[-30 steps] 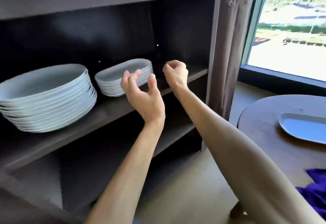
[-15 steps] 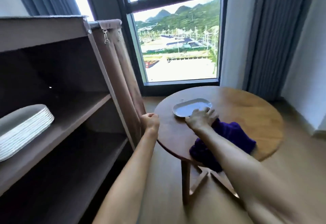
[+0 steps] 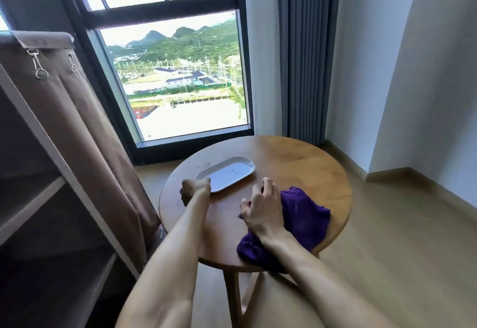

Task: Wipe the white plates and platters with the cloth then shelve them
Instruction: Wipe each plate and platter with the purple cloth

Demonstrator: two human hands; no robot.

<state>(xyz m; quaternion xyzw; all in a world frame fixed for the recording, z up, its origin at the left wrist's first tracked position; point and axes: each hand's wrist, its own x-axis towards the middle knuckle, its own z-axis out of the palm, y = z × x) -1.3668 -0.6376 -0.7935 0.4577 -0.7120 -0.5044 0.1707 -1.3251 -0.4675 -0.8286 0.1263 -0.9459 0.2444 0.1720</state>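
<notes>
A white oval platter (image 3: 229, 173) lies on the round wooden table (image 3: 296, 157), towards its far left. My left hand (image 3: 195, 191) is curled into a fist right at the platter's near end, and I see nothing inside it. To the right, a purple cloth (image 3: 304, 214) lies bunched near the table's front edge. My right hand (image 3: 260, 211) rests on the cloth's left part, its bent fingers gripping the fabric. The stacked plates on the shelves are out of view.
The dark shelf unit (image 3: 31, 198) stands at the left with its brown fabric cover (image 3: 85, 134) drawn aside beside the table. Behind the table is a tall window (image 3: 180, 82), with a grey curtain (image 3: 302, 56) to its right. Wooden floor (image 3: 400, 250) lies at the right.
My view has swung from the shelves to the table. My left hand came forward to the platter's near end. My right hand moved from the platter's edge onto the cloth.
</notes>
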